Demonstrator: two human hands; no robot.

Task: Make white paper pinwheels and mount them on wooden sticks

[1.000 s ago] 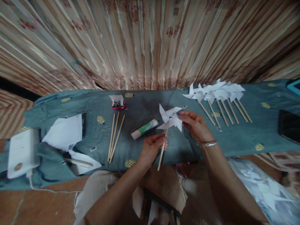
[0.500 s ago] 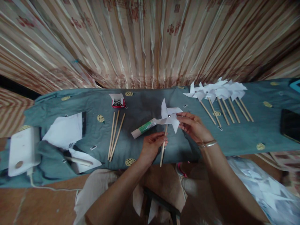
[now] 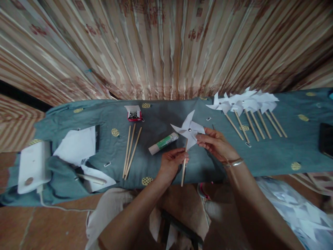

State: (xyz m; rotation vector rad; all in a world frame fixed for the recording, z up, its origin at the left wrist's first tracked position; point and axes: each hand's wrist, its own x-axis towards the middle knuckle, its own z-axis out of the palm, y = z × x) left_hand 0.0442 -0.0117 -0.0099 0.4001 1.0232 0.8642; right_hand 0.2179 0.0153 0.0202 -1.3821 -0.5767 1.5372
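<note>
My left hand [image 3: 171,163] is closed round the wooden stick [image 3: 184,170] of a white paper pinwheel [image 3: 189,130], held upright over the blue-grey cloth [image 3: 161,118]. My right hand [image 3: 215,144] pinches the lower right blade of that pinwheel with its fingertips. A silver pin shows at the pinwheel's centre. A bangle sits on my right wrist.
A glue stick [image 3: 163,143] lies left of the pinwheel. Three bare sticks [image 3: 131,151] lie further left, a small red box of pins [image 3: 134,114] behind them. Several finished pinwheels [image 3: 247,107] lie at the back right. White paper sheets [image 3: 75,146] and a white board [image 3: 32,166] sit left; a curtain hangs behind.
The pinwheel's blades have turned round the pin under my right fingers. Both hands stay in nearly the same place; the view has shifted slightly.
</note>
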